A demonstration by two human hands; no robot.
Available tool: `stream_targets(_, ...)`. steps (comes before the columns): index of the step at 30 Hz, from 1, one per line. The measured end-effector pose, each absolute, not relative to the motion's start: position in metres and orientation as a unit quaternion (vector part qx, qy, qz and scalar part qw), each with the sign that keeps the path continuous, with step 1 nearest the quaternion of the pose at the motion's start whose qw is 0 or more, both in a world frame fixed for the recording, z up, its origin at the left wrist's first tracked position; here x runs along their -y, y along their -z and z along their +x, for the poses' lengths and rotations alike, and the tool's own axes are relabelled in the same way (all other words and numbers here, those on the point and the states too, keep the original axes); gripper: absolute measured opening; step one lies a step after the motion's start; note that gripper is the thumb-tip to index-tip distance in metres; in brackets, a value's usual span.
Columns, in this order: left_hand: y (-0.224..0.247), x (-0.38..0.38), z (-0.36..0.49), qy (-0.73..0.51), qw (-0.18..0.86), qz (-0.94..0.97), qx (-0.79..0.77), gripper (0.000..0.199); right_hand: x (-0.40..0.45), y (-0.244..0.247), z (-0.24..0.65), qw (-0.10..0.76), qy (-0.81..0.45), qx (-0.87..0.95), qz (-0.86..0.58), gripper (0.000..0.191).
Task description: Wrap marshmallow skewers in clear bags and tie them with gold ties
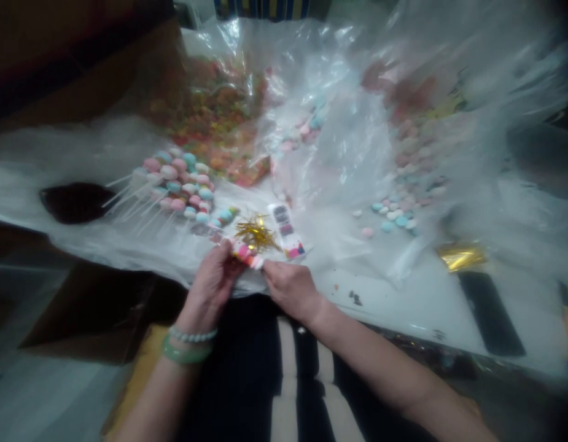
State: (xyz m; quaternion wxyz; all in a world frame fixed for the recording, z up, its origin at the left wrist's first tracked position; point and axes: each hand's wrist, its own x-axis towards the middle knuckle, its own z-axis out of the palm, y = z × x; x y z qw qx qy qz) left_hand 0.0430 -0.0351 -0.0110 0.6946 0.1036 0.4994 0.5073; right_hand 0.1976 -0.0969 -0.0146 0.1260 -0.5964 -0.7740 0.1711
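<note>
Between my two hands, close to the table's near edge, is a short row of pink, white and orange candies (pixel 249 255), which looks like a candy skewer, blurred. My left hand (pixel 213 273) is closed around its left end. At the other end, my right hand (pixel 290 285) pinches with curled fingers; its exact hold is partly hidden. Just beyond the hands lies a heap of gold twist ties (pixel 256 232), with a printed label card (pixel 287 230) to its right. A pile of finished-looking candy skewers (pixel 177 184) on white sticks rests to the left.
Colourful gummy candies (pixel 219 116) fill clear plastic at the back. Pastel candies (pixel 396 215) lie loose to the right on plastic sheeting (pixel 348 135). A dark phone-like slab (pixel 490 313) and gold foil (pixel 463 256) are at the right. Cardboard boxes (pixel 90 307) stand left.
</note>
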Motion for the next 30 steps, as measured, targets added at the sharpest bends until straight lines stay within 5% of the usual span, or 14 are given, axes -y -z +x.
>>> stream_targets(9, 0.009, 0.033, 0.042, -0.539, 0.695, 0.023, -0.476, 0.011, 0.092, 0.01, 0.198, 0.11, -0.238, 0.734, -0.627, 0.025)
stream_targets(23, 0.017, 0.043, 0.046, -0.502, 0.707, 0.157, -0.472, 0.024, 0.081, 0.014, 0.201, 0.286, -0.622, 0.456, -0.568, 0.019)
stream_targets(30, 0.013, 0.035, 0.038, -0.51, 0.708, 0.146, -0.466, 0.017, 0.083, 0.008, 0.202, 0.305, -0.635, 0.443, -0.554, 0.025)
